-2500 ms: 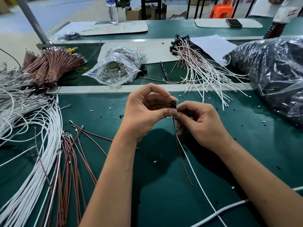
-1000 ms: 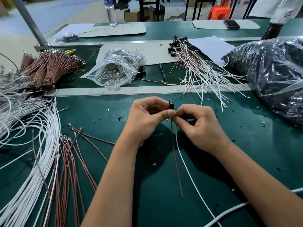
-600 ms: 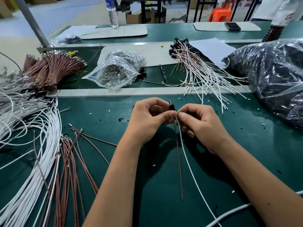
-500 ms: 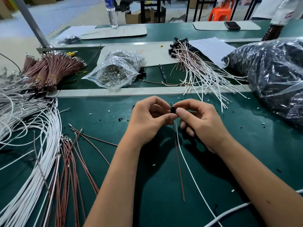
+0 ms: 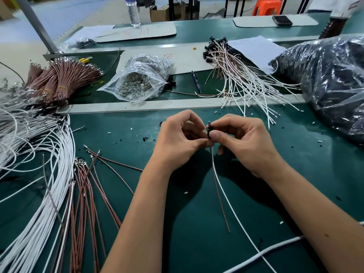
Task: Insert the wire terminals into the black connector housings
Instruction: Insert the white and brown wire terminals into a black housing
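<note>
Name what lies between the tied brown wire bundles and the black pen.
In the head view, a clear plastic bag of small metal terminals lies between the brown wire bundles and black pen.

Two bare forearms and hands, nothing worn that I can see

Both arms come in from the bottom edge of the view, uncovered from as far up as the frame shows down to the wrists, so no sleeves, cuffs or gloves. The left hand [image 5: 180,140] and right hand [image 5: 243,142] have no rings, and there's no watch, band or bracelet on either wrist. The nails look short and plain; the right thumbnail faces the camera and looks unpainted. One tiny dark spot sits on the right forearm near the lower right corner. No tape or markings anywhere.
</note>
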